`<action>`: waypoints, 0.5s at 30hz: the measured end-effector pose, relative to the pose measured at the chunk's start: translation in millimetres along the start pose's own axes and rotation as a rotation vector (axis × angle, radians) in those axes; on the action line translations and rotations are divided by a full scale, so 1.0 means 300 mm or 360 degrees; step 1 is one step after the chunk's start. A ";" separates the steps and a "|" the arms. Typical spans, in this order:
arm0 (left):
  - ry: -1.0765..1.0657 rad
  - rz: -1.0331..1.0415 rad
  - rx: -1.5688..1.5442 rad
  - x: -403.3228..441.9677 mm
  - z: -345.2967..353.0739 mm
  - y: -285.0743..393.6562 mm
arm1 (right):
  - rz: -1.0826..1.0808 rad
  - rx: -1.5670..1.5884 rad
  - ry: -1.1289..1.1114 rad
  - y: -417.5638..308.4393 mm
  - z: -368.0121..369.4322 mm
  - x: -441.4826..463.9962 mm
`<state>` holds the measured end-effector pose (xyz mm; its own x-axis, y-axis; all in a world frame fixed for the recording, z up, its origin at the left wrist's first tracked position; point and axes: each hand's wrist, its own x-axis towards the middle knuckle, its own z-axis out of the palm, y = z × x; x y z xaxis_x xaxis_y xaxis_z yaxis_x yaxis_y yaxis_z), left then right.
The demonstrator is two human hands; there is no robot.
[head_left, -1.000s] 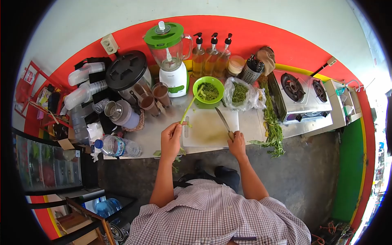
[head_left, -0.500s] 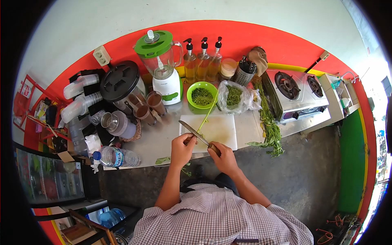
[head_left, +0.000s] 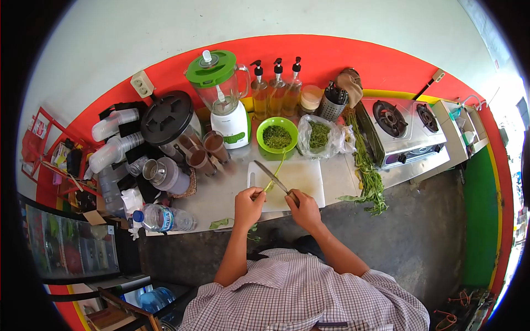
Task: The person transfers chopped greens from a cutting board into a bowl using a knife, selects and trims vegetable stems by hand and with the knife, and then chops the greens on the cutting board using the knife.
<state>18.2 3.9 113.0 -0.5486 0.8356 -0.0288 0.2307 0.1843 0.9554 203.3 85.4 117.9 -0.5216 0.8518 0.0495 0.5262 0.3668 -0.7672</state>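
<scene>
Pinching stalk (head_left: 281, 162), left hand (head_left: 249, 209); gripping knife (head_left: 272, 177), right hand (head_left: 305, 211); beyond them, bowl (head_left: 261, 137) held chopped greens (head_left: 276, 135); rightward, leafy bunch (head_left: 366, 172) lay uncut.

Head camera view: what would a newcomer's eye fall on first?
Probably the knife in the right hand, angled over the white cutting board and crossing a green stalk held in the left hand. Behind the board sits a bright green bowl of chopped greens, with a green-lidded blender to its left.
</scene>
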 end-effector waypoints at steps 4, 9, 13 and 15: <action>-0.0020 -0.0022 -0.0039 0.008 0.015 -0.007 | -0.0254 0.0119 -0.0070 -0.008 -0.003 -0.038; -0.0018 -0.0044 -0.0031 0.031 0.024 -0.016 | -0.0139 0.0163 -0.0010 0.018 0.025 -0.045; -0.0003 -0.0074 0.0020 0.029 0.037 -0.047 | -0.0132 0.0158 0.0065 0.019 0.019 -0.052; 0.0093 0.0007 -0.0003 0.036 0.048 -0.083 | -0.0157 0.0167 0.0065 0.033 0.027 -0.042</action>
<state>18.0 15.9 84.6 -0.5934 0.8048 -0.0073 0.2317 0.1796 0.9561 209.5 75.4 104.5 -0.5382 0.8289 0.1524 0.3995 0.4101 -0.8199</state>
